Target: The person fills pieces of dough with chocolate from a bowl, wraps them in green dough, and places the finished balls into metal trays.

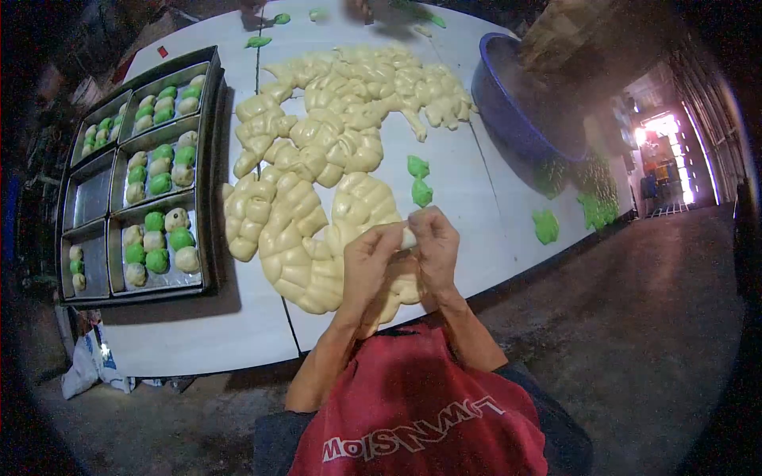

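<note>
In front of my chest, my left hand (370, 258) and my right hand (435, 242) are both closed, fingertips pinching one small pale piece of dough (408, 239) between them. Most of that piece is hidden by the fingers. Beneath and left of my hands spreads a large mass of cream-coloured dough (294, 238), scored into many soft lumps. Just beyond my right hand lie two small green dough pieces (420, 181), nearly touching, on the white table (476, 218).
At left stands a black multi-section tray (211, 159) with rows of green and pale dough balls (161, 166). A big blue basin (508, 103) sits at right. Flattened green dough (545, 227) lies near the right edge. Another person's blurred hand (359, 11) shows at the far edge.
</note>
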Tool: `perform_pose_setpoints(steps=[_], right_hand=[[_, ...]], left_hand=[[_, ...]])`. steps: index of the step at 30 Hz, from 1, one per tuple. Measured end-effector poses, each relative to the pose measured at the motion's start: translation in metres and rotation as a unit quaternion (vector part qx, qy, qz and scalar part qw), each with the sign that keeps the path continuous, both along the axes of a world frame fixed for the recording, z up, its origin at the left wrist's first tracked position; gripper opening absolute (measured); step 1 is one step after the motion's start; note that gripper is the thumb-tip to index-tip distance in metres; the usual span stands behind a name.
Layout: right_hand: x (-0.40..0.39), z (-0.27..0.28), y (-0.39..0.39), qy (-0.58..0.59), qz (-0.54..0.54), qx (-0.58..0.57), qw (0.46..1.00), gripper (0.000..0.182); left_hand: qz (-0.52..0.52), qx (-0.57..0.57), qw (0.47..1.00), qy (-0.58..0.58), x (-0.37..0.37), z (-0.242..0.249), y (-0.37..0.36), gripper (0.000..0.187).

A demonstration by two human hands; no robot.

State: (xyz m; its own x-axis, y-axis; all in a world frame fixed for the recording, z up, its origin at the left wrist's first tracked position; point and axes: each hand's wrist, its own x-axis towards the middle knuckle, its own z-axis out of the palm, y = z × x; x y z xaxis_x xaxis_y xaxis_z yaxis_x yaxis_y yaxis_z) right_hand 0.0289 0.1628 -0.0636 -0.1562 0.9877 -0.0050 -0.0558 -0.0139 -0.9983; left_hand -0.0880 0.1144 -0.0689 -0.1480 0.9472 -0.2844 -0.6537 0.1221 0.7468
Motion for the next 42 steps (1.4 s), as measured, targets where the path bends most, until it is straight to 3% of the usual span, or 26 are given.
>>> perform_pose_setpoints(steps=[1, 5, 8, 16, 17, 20, 22, 26, 32, 33, 36, 37, 39, 40, 42], right_hand=[[0.002, -0.006, 0.005, -0.037, 0.017, 0.027, 0.999, 0.018], [-0.02, 0.027, -0.005, 0.026, -0.011, -0.098, 0.995, 0.024], [-0.008, 0.008, -0.004, 0.069, 0.023, -0.146, 0.987, 0.018], [-0.003, 0.014, 0.001, -0.132, 0.016, -0.069, 0.989, 0.026], [-0.001, 0.002, 0.0, -0.091, 0.0, -0.078, 0.993, 0.026], [0.004, 0.027, -0.005, -0.121, 0.053, -0.11, 0.985, 0.023], [0.003, 0.026, -0.006, -0.035, 0.072, -0.179, 0.981, 0.019], [0.003, 0.03, -0.003, 0.048, 0.082, -0.212, 0.973, 0.02], [0.025, 0.002, -0.002, 0.103, 0.133, -0.216, 0.962, 0.028], [0.017, 0.007, -0.007, 0.135, 0.06, -0.25, 0.957, 0.025], [0.014, 0.019, -0.016, -0.148, 0.111, -0.01, 0.983, 0.022], [0.014, 0.016, -0.015, -0.16, 0.122, 0.053, 0.978, 0.024], [0.018, 0.014, -0.011, -0.199, 0.098, 0.008, 0.975, 0.024], [0.019, 0.014, -0.01, -0.219, 0.087, -0.014, 0.972, 0.024], [0.018, 0.024, -0.012, -0.261, 0.088, 0.106, 0.956, 0.027]], left_hand=[[0.003, -0.011, 1.0, -0.006, -0.001, -0.001, 0.0, 0.025], [0.045, -0.012, 0.996, -0.083, -0.004, -0.002, 0.002, 0.024], [0.061, -0.02, 0.994, -0.092, -0.005, 0.003, 0.001, 0.023], [0.018, -0.032, 0.998, -0.057, -0.003, -0.011, -0.001, 0.018], [0.023, -0.028, 0.998, -0.05, -0.004, -0.014, -0.001, 0.018], [0.037, -0.024, 0.997, -0.057, -0.01, -0.012, 0.0, 0.025], [0.027, -0.018, 0.999, -0.015, -0.015, -0.001, -0.001, 0.03], [-0.056, -0.018, 0.994, -0.095, -0.009, -0.012, -0.003, 0.033], [0.014, -0.015, 0.998, -0.065, -0.01, -0.01, -0.004, 0.025], [0.026, -0.02, 0.998, -0.049, -0.009, -0.013, -0.004, 0.025], [0.031, -0.034, 0.999, -0.001, -0.009, -0.019, -0.002, 0.026], [0.022, -0.042, 0.999, -0.017, -0.009, -0.016, -0.003, 0.026], [0.005, -0.06, 0.993, -0.1, -0.006, -0.014, -0.002, 0.03], [-0.006, -0.052, 0.996, -0.076, -0.003, -0.014, -0.002, 0.033], [-0.024, -0.035, 0.999, -0.028, 0.002, -0.016, -0.004, 0.038]])
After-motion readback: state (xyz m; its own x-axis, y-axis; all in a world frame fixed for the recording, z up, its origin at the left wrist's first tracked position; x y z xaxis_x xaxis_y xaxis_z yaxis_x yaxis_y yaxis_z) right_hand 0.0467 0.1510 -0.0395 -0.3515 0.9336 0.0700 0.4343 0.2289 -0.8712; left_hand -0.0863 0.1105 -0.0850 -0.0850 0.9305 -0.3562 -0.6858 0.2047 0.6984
